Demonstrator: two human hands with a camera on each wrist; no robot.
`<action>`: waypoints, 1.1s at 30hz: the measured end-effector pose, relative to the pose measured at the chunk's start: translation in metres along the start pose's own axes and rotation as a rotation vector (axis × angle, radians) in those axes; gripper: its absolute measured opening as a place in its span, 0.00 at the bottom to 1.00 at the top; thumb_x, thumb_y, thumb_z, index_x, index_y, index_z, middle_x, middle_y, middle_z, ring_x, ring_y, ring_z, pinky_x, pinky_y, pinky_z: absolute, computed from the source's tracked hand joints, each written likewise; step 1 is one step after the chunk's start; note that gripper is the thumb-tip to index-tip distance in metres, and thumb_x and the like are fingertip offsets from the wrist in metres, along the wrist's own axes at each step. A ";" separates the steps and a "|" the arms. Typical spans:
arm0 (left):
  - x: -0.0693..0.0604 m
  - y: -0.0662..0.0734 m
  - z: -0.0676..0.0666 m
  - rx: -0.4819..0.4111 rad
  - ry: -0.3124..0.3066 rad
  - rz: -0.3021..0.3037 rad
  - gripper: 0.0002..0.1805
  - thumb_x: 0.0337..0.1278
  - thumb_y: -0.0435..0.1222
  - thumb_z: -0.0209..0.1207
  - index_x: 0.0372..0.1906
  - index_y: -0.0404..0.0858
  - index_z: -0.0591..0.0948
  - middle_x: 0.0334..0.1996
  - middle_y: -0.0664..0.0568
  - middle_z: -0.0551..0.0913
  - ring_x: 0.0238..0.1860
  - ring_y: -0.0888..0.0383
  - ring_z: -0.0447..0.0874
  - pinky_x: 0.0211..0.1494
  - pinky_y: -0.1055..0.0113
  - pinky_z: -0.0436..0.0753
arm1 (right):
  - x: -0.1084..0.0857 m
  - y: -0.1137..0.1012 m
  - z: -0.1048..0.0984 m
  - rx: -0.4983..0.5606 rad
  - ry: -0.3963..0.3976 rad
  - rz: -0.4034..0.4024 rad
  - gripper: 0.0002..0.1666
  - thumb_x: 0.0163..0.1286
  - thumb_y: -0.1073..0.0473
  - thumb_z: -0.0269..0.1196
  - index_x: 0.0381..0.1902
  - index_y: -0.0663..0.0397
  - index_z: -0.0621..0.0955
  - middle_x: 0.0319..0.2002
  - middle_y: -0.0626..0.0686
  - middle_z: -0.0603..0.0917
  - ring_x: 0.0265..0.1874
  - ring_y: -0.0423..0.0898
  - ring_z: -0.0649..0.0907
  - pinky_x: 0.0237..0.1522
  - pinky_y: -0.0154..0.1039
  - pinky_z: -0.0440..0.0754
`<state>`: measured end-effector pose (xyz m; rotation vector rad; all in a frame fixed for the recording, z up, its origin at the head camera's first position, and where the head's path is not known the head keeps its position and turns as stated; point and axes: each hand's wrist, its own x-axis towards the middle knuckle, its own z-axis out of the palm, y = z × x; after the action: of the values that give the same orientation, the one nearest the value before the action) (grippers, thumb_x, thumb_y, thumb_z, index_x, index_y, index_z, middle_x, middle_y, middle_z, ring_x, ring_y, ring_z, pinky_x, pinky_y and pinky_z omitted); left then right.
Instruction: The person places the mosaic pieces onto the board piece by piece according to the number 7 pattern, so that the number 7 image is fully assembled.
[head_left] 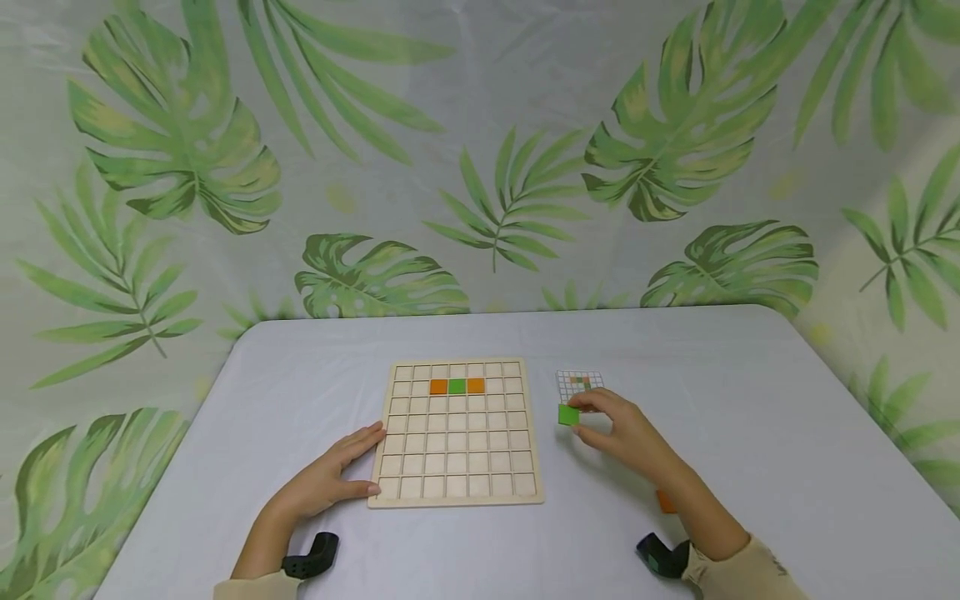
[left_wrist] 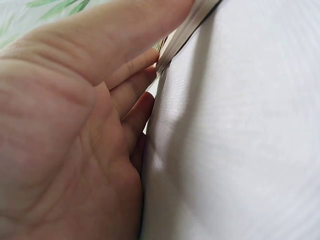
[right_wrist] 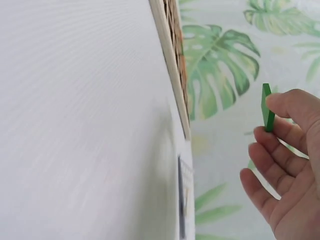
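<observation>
A wooden grid board (head_left: 457, 433) lies on the table, with an orange tile (head_left: 438, 387), a green tile (head_left: 457, 387) and another orange tile (head_left: 476, 386) side by side in its second row. The left hand (head_left: 322, 479) rests at the board's left edge, fingers extended; in the left wrist view that hand (left_wrist: 85, 120) lies against the board's edge (left_wrist: 182, 37). Between thumb and fingers, the right hand (head_left: 626, 433) pinches a green square tile (head_left: 568, 415) right of the board. The right wrist view shows this tile (right_wrist: 267, 107) edge-on in the hand (right_wrist: 295, 155), above the table.
A small printed grid card (head_left: 577, 380) lies right of the board, partly behind the right hand. Partly covered by the right forearm is an orange piece (head_left: 666, 502) on the table. A leaf-patterned cloth (head_left: 525, 108) hangs behind the white table (head_left: 337, 358).
</observation>
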<state>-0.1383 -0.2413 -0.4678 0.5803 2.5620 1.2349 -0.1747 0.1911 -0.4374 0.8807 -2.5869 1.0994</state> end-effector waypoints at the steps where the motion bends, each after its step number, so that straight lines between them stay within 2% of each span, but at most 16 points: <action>1: 0.000 0.000 0.000 0.000 -0.001 -0.001 0.44 0.43 0.45 0.65 0.67 0.38 0.60 0.68 0.47 0.52 0.67 0.44 0.42 0.62 0.42 0.46 | 0.005 -0.001 0.003 0.009 -0.003 -0.011 0.20 0.53 0.66 0.67 0.45 0.54 0.77 0.42 0.45 0.78 0.42 0.45 0.77 0.44 0.47 0.75; 9: 0.001 -0.001 0.000 0.001 -0.002 -0.008 0.44 0.43 0.45 0.65 0.67 0.39 0.60 0.68 0.48 0.52 0.68 0.44 0.41 0.62 0.41 0.45 | 0.045 -0.011 0.031 0.048 -0.037 -0.055 0.18 0.55 0.63 0.66 0.45 0.55 0.78 0.42 0.46 0.79 0.41 0.44 0.76 0.43 0.45 0.75; 14: 0.001 -0.001 0.000 0.000 -0.001 0.003 0.44 0.43 0.45 0.65 0.67 0.39 0.60 0.68 0.48 0.52 0.68 0.44 0.41 0.62 0.41 0.46 | 0.060 -0.008 0.049 0.086 -0.108 -0.011 0.18 0.56 0.62 0.65 0.45 0.58 0.77 0.42 0.49 0.78 0.42 0.46 0.77 0.44 0.41 0.75; 18: 0.001 -0.001 0.000 0.000 -0.002 0.000 0.44 0.43 0.45 0.65 0.67 0.39 0.60 0.68 0.48 0.52 0.68 0.44 0.41 0.62 0.41 0.46 | 0.069 -0.005 0.063 0.114 -0.162 0.034 0.17 0.57 0.60 0.65 0.45 0.58 0.77 0.42 0.50 0.78 0.41 0.47 0.77 0.44 0.40 0.75; 23: 0.001 -0.001 0.000 -0.006 -0.002 -0.005 0.44 0.43 0.45 0.65 0.67 0.39 0.60 0.68 0.48 0.51 0.68 0.44 0.41 0.62 0.42 0.45 | 0.077 -0.001 0.079 0.095 -0.212 0.068 0.17 0.58 0.57 0.64 0.46 0.55 0.78 0.43 0.47 0.78 0.44 0.43 0.75 0.48 0.40 0.73; 29: 0.001 -0.001 0.000 -0.004 -0.005 0.004 0.44 0.43 0.45 0.65 0.67 0.39 0.60 0.68 0.48 0.51 0.68 0.44 0.41 0.62 0.42 0.46 | 0.084 -0.001 0.093 0.085 -0.199 0.058 0.18 0.59 0.58 0.64 0.47 0.57 0.79 0.41 0.48 0.78 0.42 0.42 0.75 0.46 0.40 0.72; 33: 0.001 -0.001 0.000 -0.005 -0.006 0.002 0.44 0.43 0.45 0.65 0.67 0.39 0.60 0.68 0.48 0.51 0.68 0.44 0.41 0.62 0.42 0.46 | 0.087 -0.001 0.099 0.047 -0.190 0.069 0.17 0.58 0.58 0.64 0.46 0.55 0.80 0.41 0.47 0.77 0.42 0.42 0.74 0.44 0.38 0.72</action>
<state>-0.1393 -0.2415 -0.4685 0.5852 2.5532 1.2377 -0.2386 0.0813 -0.4728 0.9570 -2.7746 1.1502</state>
